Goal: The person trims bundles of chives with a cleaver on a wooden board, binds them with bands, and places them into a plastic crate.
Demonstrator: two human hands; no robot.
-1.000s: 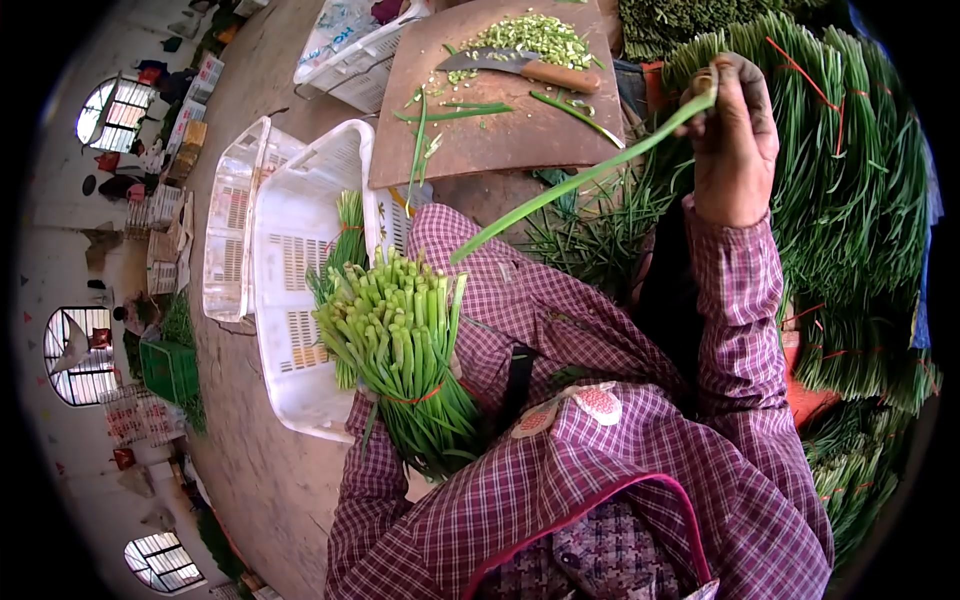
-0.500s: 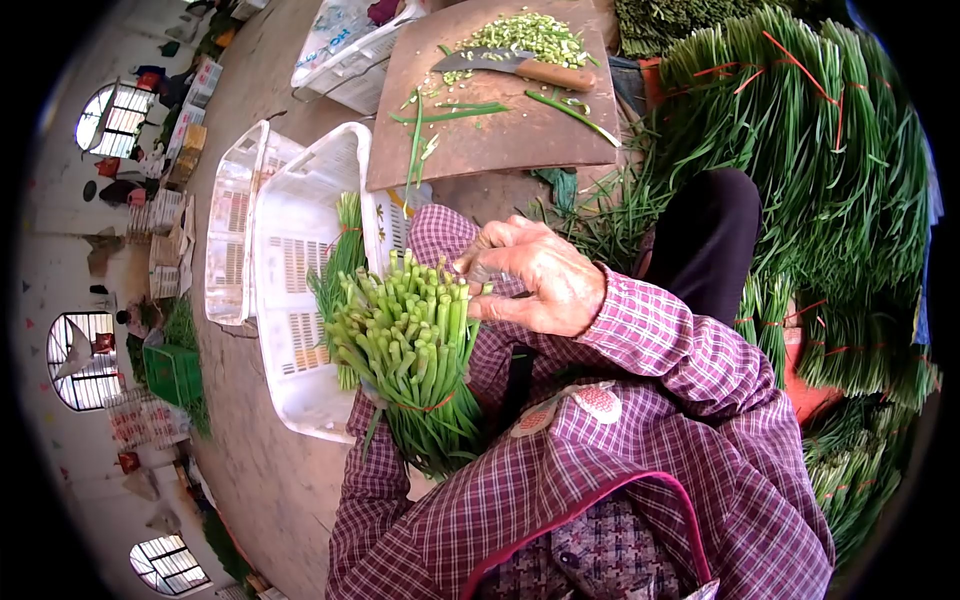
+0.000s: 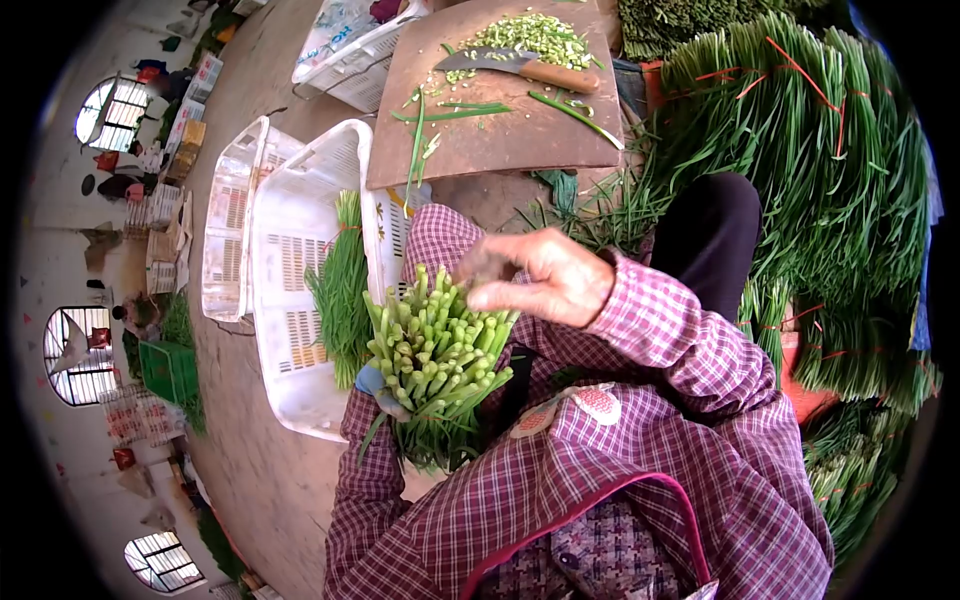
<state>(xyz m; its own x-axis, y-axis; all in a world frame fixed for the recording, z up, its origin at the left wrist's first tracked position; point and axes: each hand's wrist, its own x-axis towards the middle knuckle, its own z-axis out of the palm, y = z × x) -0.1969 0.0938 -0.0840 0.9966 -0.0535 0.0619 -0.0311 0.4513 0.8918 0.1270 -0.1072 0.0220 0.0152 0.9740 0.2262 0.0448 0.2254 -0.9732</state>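
Note:
My left hand (image 3: 383,392) is wrapped round a thick bundle of green stalks (image 3: 435,345) at my lap, cut ends facing up; a bit of blue shows at the hand, and most of its fingers are hidden behind the stalks. Over the upper right of the bundle is my right hand (image 3: 545,278), thumb and fingers bent toward the stalk ends. Its fingertips are blurred, so what lies between them cannot be made out. A second, tied green bundle (image 3: 343,295) stands in the white crate (image 3: 300,405) to the left.
Ahead, a brown board (image 3: 480,145) holds a knife (image 3: 560,75), chopped pieces (image 3: 535,35) and loose stalks. Large tied bundles (image 3: 800,160) are piled on the right. Another white crate (image 3: 225,230) and a green crate (image 3: 170,370) stand left.
My right hand came down from the upper right, where it held one long leaf, to the bundle. The bundle has shifted slightly right and tilted, its cut ends turned more upward.

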